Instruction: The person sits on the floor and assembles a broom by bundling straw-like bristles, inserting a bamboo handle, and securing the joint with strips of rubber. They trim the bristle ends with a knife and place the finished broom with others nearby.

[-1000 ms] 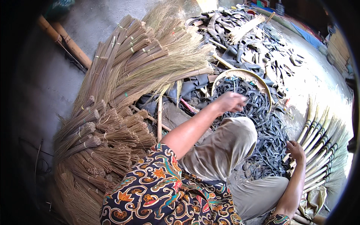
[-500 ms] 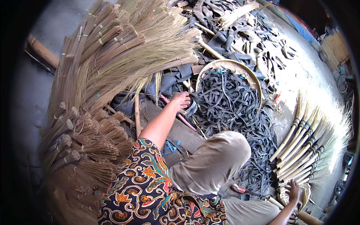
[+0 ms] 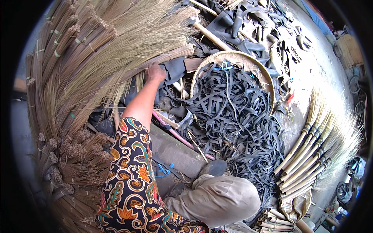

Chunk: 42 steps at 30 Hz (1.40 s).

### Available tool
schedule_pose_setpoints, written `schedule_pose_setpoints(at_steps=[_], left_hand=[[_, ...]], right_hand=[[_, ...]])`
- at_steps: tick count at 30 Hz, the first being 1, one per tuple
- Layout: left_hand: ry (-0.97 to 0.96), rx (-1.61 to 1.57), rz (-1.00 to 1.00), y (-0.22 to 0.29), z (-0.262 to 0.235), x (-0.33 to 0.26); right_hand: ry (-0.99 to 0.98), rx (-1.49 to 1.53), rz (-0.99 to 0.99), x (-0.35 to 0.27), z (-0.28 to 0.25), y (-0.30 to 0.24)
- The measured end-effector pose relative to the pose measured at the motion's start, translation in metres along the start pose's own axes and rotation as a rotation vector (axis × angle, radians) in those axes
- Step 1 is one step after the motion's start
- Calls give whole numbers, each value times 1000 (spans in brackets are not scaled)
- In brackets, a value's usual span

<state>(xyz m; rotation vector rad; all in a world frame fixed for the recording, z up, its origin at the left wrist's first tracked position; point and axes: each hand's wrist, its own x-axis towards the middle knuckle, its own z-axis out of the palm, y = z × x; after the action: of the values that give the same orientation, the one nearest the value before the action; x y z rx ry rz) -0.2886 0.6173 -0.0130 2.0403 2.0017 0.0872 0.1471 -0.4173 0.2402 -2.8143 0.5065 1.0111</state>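
My left hand (image 3: 155, 73) is stretched out to the far left, its fingers curled on a bundle of broom grass (image 3: 173, 53) at the edge of a large heap. Part of those fingers is hidden against the stalks. Right beside the hand lies a dark grey rubber sheet (image 3: 175, 70). My right hand is out of the picture. Ahead, a round woven tray (image 3: 268, 79) is overfilled with black rubber strips (image 3: 227, 105), which spill toward my knee.
Tied broom-grass bundles (image 3: 97, 35) fill the left side. Brooms with pale handles (image 3: 301, 159) fan out at the right, above short bamboo pieces (image 3: 274, 223). Rubber scraps (image 3: 268, 35) cover the far floor. A pink tube (image 3: 175, 132) lies across the middle.
My left hand has moved from the rubber strips by the tray, left and farther away, onto the grass bundle. My right hand has gone out of view at the lower right.
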Motion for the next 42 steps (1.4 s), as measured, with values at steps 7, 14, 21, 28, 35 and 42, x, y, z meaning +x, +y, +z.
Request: schedule_pose_setpoints(at_steps=[7, 14, 21, 28, 35, 42], left_hand=[[-56, 198, -43, 18, -16, 30], [-244, 393, -68, 31, -23, 58], [-337, 434, -2, 30, -17, 85], [-126, 420, 81, 21, -7, 64], [-183, 398, 344, 11, -33, 20], [-111, 245, 527, 0, -95, -41]], right_hand=[[-9, -32, 82, -21, 10, -25], [-6, -44, 120, -32, 16, -31], [2, -36, 131, -41, 23, -26], [-3, -23, 134, -52, 34, -16], [-10, 13, 119, -64, 45, 1], [8, 51, 36, -65, 51, 25]])
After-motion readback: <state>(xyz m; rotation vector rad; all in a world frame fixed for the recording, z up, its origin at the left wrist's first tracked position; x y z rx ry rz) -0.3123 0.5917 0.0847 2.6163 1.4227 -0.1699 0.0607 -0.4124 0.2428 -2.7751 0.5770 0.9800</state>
